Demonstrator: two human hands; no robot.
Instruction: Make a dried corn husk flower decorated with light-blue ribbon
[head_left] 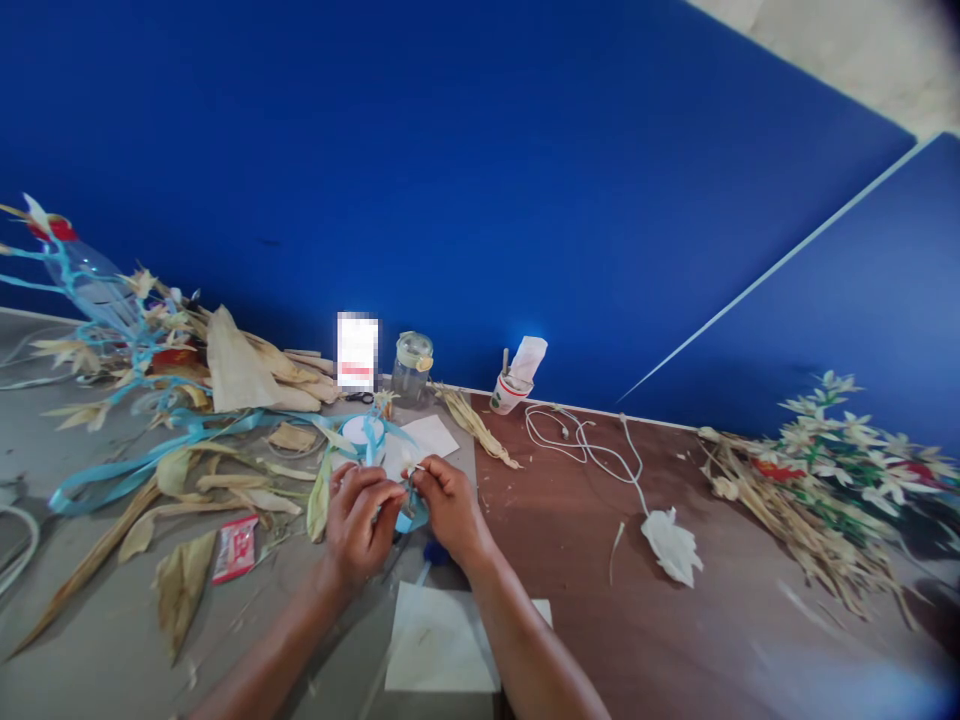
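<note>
Both of my hands meet over the middle of the table, fingers closed around one small work piece. My left hand pinches near a strip of light blue ribbon, which hangs between the hands. Thumb and finger of my right hand grip a small pale piece at its upper end; its exact kind is hidden by the fingers. Just beyond the hands lie a roll of blue ribbon with a white centre and a white paper sheet. A pale green corn husk touches the area beside my left hand.
Dry husks, a plastic bottle and a red packet lie left. A glass jar and a paper cup stand by the blue partition. A white cable, crumpled tissue and white flowers lie right.
</note>
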